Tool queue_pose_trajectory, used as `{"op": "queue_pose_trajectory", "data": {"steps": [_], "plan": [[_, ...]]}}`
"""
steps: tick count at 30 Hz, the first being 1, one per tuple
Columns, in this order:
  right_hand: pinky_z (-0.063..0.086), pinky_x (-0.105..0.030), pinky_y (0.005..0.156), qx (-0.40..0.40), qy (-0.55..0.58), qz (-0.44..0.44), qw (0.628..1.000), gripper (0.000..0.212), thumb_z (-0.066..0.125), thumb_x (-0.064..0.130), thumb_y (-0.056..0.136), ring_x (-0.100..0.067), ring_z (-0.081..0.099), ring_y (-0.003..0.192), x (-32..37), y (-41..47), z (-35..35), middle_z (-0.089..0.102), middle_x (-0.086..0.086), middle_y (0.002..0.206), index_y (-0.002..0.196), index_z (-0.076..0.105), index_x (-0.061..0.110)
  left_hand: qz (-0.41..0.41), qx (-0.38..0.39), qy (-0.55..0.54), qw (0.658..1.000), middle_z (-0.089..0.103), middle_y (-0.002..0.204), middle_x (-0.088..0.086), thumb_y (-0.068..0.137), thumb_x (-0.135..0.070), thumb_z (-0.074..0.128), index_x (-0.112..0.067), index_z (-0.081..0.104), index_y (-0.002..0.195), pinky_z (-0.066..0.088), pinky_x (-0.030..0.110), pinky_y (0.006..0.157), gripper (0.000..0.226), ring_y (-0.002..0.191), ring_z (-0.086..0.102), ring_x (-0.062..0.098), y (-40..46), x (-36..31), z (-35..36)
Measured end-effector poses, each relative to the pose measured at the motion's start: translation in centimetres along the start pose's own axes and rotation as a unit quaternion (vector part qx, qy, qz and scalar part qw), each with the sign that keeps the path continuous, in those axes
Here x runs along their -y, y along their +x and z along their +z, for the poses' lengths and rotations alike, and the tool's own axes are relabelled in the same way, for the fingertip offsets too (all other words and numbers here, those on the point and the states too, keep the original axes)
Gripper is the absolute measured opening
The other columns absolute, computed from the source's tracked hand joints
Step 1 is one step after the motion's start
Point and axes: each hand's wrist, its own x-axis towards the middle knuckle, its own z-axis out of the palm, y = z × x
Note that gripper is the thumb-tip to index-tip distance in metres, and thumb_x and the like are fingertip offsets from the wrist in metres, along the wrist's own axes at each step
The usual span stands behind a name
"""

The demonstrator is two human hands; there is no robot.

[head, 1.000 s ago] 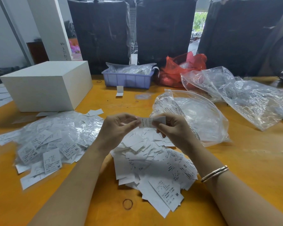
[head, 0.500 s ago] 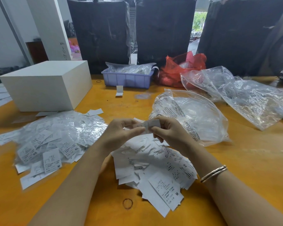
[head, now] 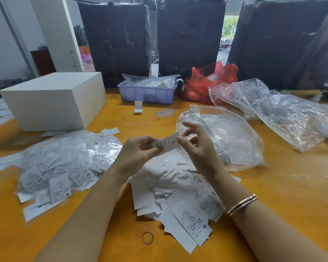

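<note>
Head view: your left hand pinches one end of the small white paper size label marked S. Your right hand pinches the other end, spare fingers fanned, above the loose heap of white labels. Hold it flat and read the size before sorting. You have one label in hand, two heaps counting the heap of clear-bagged labels, and one white cardboard box.

White rectangular box at 10 o'clock on orange tabletop. Lavender plastic tray at 12, clear packets inside; small folded white slip just before it. Crumpled red plastic bag at 1, beside tray. Crumpled clear plastic bags at 2. Thin dark rubber band at 6, flat. Tall black-wrapped bales behind table.
</note>
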Motion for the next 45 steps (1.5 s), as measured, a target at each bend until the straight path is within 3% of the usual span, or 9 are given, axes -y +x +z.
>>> {"op": "queue_pose_trajectory", "data": {"steps": [4, 7, 11, 19, 25, 29, 38, 42, 45], "plan": [[0.052, -0.025, 0.063, 0.036, 0.025, 0.042, 0.998, 0.009, 0.061, 0.011, 0.088, -0.014, 0.057, 0.071, 0.0, 0.1, 0.0, 0.064, -0.008, 0.090, 0.096, 0.060, 0.016, 0.002, 0.004, 0.006, 1.000, 0.073, 0.083, -0.001, 0.081, -0.001, 0.069, -0.017, 0.070, 0.086, 0.049, 0.011, 0.066, 0.017, 0.075, 0.067, 0.002, 0.0, 0.1, 0.0], [0.050, -0.026, 0.061, 0.037, 0.041, 0.029, 0.998, 0.013, 0.061, 0.000, 0.086, -0.010, 0.057, 0.066, 0.0, -0.1, 0.6, 0.065, -0.006, 0.077, 0.087, 0.065, 0.012, -0.001, 0.029, 0.028, 0.999, 0.074, 0.083, -0.004, 0.081, -0.002, 0.070, -0.019, 0.071, 0.087, 0.049, 0.012, 0.067, 0.018, 0.077, 0.068, 0.003, 0.0, 0.2, 0.1], [0.046, -0.019, 0.061, 0.062, -0.019, -0.020, 0.998, 0.013, 0.065, 0.000, 0.083, -0.002, 0.053, 0.062, 0.0, -0.6, 1.3, 0.065, 0.007, 0.075, 0.091, 0.071, 0.009, -0.003, 0.039, 0.026, 0.999, 0.074, 0.080, -0.008, 0.080, -0.006, 0.070, -0.017, 0.072, 0.088, 0.048, 0.010, 0.064, 0.013, 0.076, 0.068, 0.002, -0.1, 0.3, 0.0], [0.041, -0.013, 0.069, 0.118, -0.063, -0.035, 0.990, 0.029, 0.060, 0.011, 0.089, 0.002, 0.051, 0.080, 0.0, -1.1, 2.0, 0.059, 0.005, 0.098, 0.117, 0.064, 0.016, -0.014, 0.002, -0.024, 1.000, 0.074, 0.081, 0.004, 0.084, -0.012, 0.067, -0.018, 0.065, 0.100, 0.050, 0.013, 0.067, 0.017, 0.080, 0.070, 0.011, 0.0, 0.4, 0.0], [0.053, -0.028, 0.081, 0.036, 0.011, 0.010, 0.999, 0.020, 0.062, -0.001, 0.085, -0.019, 0.066, 0.088, -0.3, -0.7, 2.1, 0.070, -0.008, 0.094, 0.103, 0.070, 0.005, -0.038, 0.056, -0.034, 0.997, 0.074, 0.089, 0.002, 0.084, -0.016, 0.068, -0.024, 0.058, 0.114, 0.049, 0.012, 0.069, 0.033, 0.086, 0.070, 0.011, -0.2, 0.1, 0.0], [0.054, -0.025, 0.078, 0.008, 0.022, 0.021, 1.000, 0.022, 0.060, -0.008, 0.083, -0.016, 0.066, 0.083, -0.3, -0.7, 1.8, 0.070, -0.004, 0.087, 0.099, 0.071, 0.002, -0.054, 0.050, -0.036, 0.997, 0.075, 0.087, 0.002, 0.086, -0.006, 0.064, -0.021, 0.058, 0.114, 0.051, 0.015, 0.064, 0.033, 0.081, 0.070, 0.010, -0.2, -0.1, -0.2], [0.051, -0.019, 0.071, 0.035, 0.000, 0.005, 0.999, 0.026, 0.058, -0.007, 0.085, -0.011, 0.061, 0.077, 0.0, -0.8, 1.8, 0.066, -0.003, 0.083, 0.106, 0.067, 0.005, -0.042, -0.014, 0.019, 0.999, 0.073, 0.082, 0.004, 0.091, -0.015, 0.061, -0.023, 0.063, 0.100, 0.050, 0.015, 0.058, 0.013, 0.071, 0.067, 0.007, -0.1, -0.2, 0.0], [0.052, -0.030, 0.075, 0.031, -0.055, -0.039, 0.997, 0.022, 0.058, -0.008, 0.084, -0.021, 0.062, 0.082, -0.2, -0.8, 2.0, 0.068, -0.012, 0.090, 0.099, 0.071, 0.002, -0.029, -0.031, 0.007, 0.999, 0.068, 0.086, 0.007, 0.087, -0.005, 0.064, -0.016, 0.063, 0.102, 0.047, 0.010, 0.060, 0.018, 0.070, 0.064, 0.002, 0.0, -0.1, 0.0], [0.048, -0.024, 0.068, 0.051, -0.082, -0.058, 0.994, 0.023, 0.059, -0.006, 0.085, -0.018, 0.059, 0.076, -0.2, -1.0, 2.2, 0.065, -0.010, 0.086, 0.100, 0.072, 0.005, -0.024, -0.020, 0.028, 0.999, 0.066, 0.084, 0.003, 0.087, -0.004, 0.064, -0.019, 0.063, 0.099, 0.050, 0.013, 0.062, 0.019, 0.074, 0.064, 0.004, -0.1, -0.3, 0.0]]}}
